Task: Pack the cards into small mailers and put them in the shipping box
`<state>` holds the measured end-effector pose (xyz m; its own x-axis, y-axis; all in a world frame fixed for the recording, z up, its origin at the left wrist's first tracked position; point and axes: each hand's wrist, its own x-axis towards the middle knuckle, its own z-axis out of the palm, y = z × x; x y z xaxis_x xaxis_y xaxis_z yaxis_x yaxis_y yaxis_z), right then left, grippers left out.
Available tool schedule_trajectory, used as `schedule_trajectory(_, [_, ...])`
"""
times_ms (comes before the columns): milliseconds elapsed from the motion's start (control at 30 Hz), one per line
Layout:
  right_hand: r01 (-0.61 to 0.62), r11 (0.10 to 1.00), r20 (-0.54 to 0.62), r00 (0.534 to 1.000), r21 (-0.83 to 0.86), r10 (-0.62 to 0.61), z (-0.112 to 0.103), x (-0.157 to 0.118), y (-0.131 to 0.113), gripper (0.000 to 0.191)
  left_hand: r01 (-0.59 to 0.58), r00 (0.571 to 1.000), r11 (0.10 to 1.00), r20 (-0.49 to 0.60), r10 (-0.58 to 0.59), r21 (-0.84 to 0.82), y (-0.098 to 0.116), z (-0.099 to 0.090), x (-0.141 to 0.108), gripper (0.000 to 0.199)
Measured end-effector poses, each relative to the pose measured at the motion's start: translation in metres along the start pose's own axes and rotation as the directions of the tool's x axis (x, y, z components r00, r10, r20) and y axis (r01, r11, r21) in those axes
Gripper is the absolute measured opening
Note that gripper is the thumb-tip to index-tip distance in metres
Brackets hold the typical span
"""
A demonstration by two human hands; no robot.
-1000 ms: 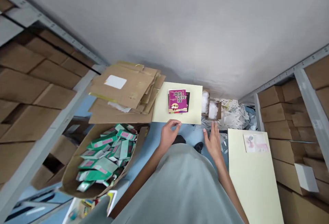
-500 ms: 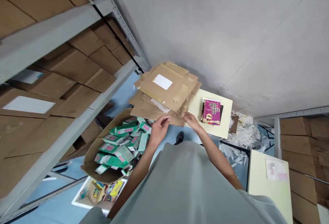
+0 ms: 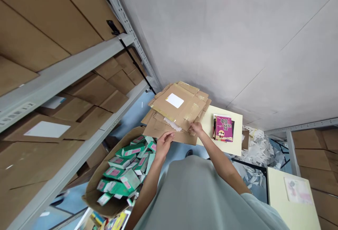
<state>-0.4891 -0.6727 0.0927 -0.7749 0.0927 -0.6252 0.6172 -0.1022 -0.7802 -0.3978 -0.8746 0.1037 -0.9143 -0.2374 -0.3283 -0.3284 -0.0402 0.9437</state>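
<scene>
A stack of flattened cardboard (image 3: 182, 105) lies in front of me, its top sheet bearing a white label (image 3: 174, 100). My right hand (image 3: 195, 128) is closed with its fingertips on the near right corner of an upper sheet. At the front edge of the stack, my left hand (image 3: 163, 144) is loosely curled, thumb and fingers a little apart, and nothing shows in it. A torn pale patch (image 3: 173, 124) is visible on the cardboard between the two hands.
A large carton (image 3: 91, 187) of green-and-white small boxes (image 3: 124, 170) stands left, above a white bin with colourful packs. Books (image 3: 224, 128) lie on a cream table (image 3: 236, 131). Shelves of brown boxes (image 3: 87, 92) line the left; shredded paper (image 3: 258, 145) lies right.
My right hand has moved up and inward onto the corner of the upper cardboard sheet. My left hand stays near the front edge. The whole view has shifted slightly.
</scene>
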Motion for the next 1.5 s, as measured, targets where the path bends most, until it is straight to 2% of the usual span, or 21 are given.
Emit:
schedule_trajectory(100, [-0.070, 0.997, -0.045, 0.997, -0.034, 0.069, 0.012, -0.004, -0.013, 0.028, -0.014, 0.999, 1.000, 0.035, 0.013, 0.012, 0.002, -0.002, 0.008, 0.082])
schedule_trajectory(167, [-0.063, 0.997, -0.044, 0.997, -0.037, 0.062, 0.018, -0.010, -0.022, 0.030, -0.026, 0.998, 1.000, 0.054, 0.026, 0.013, 0.004, -0.005, 0.012, 0.079])
schedule_trajectory(267, [0.031, 0.999, -0.025, 0.999, -0.013, -0.031, 0.017, -0.029, -0.037, 0.025, -0.001, 0.999, 1.000, 0.047, 0.001, 0.004, 0.001, -0.011, 0.016, 0.074])
schedule_trajectory(333, [0.121, 0.992, -0.015, 0.993, 0.020, -0.121, 0.005, -0.047, -0.046, 0.029, 0.030, 1.000, 0.999, -0.004, -0.030, -0.017, -0.001, -0.014, 0.018, 0.068])
schedule_trajectory(400, [0.202, 0.978, -0.008, 0.979, 0.051, -0.201, -0.019, -0.071, -0.051, 0.044, 0.015, 0.995, 1.000, -0.103, -0.016, -0.009, -0.001, -0.014, 0.020, 0.063])
schedule_trajectory(500, [0.273, 0.959, -0.024, 0.962, 0.076, -0.272, -0.077, -0.114, -0.045, 0.058, -0.118, 0.963, 0.988, -0.231, 0.139, 0.101, 0.009, -0.008, 0.023, 0.061])
schedule_trajectory(567, [0.298, 0.954, -0.026, 0.954, 0.030, -0.297, -0.124, -0.146, -0.031, 0.057, -0.207, 0.942, 0.961, -0.228, 0.246, 0.182, 0.022, 0.002, 0.028, 0.064])
schedule_trajectory(667, [0.279, 0.960, -0.088, 0.956, -0.022, -0.280, -0.192, -0.195, -0.001, 0.055, -0.264, 0.946, 0.917, -0.103, 0.306, 0.298, 0.041, 0.029, 0.042, 0.070])
schedule_trajectory(733, [0.253, 0.967, -0.172, 0.952, -0.023, -0.253, -0.229, -0.229, 0.023, 0.058, -0.285, 0.958, 0.906, 0.062, 0.280, 0.313, 0.049, 0.060, 0.052, 0.070])
schedule_trajectory(800, [0.242, 0.970, -0.272, 0.934, 0.000, -0.233, -0.257, -0.263, 0.047, 0.059, -0.301, 0.933, 0.916, 0.279, 0.226, 0.265, 0.054, 0.103, 0.058, 0.066])
schedule_trajectory(900, [0.255, 0.966, -0.411, 0.886, 0.048, -0.214, -0.286, -0.314, 0.082, 0.058, -0.308, 0.808, 0.933, 0.569, 0.152, 0.187, 0.053, 0.185, 0.045, 0.064])
schedule_trajectory(967, [0.266, 0.961, -0.504, 0.842, 0.075, -0.194, -0.300, -0.349, 0.106, 0.056, -0.290, 0.707, 0.944, 0.700, 0.100, 0.158, 0.050, 0.244, 0.019, 0.064])
schedule_trajectory(1033, [0.271, 0.958, -0.591, 0.789, 0.095, -0.165, -0.314, -0.384, 0.132, 0.056, -0.250, 0.608, 0.957, 0.793, 0.036, 0.149, 0.043, 0.300, -0.018, 0.064])
schedule_trajectory(1167, [0.318, 0.943, -0.713, 0.683, 0.095, -0.159, -0.350, -0.452, 0.193, 0.059, -0.231, 0.436, 0.959, 0.898, -0.050, 0.165, 0.016, 0.393, -0.109, 0.063])
schedule_trajectory(1233, [0.312, 0.948, -0.802, 0.582, 0.064, -0.138, -0.375, -0.482, 0.225, 0.063, -0.265, 0.347, 0.951, 0.936, -0.060, 0.159, -0.005, 0.432, -0.158, 0.061])
schedule_trajectory(1333, [0.233, 0.971, -0.929, 0.369, 0.062, -0.029, -0.417, -0.523, 0.272, 0.068, -0.308, 0.237, 0.937, 0.967, -0.090, 0.163, -0.041, 0.485, -0.232, 0.057])
schedule_trajectory(1400, [0.193, 0.978, -0.968, 0.247, 0.083, 0.034, -0.444, -0.548, 0.299, 0.067, -0.336, 0.196, 0.926, 0.974, -0.110, 0.173, -0.063, 0.518, -0.281, 0.052])
schedule_trajectory(1500, [0.151, 0.984, -0.989, 0.129, 0.094, 0.075, -0.473, -0.582, 0.333, 0.056, -0.395, 0.143, 0.904, 0.983, -0.114, 0.163, -0.086, 0.561, -0.346, 0.045])
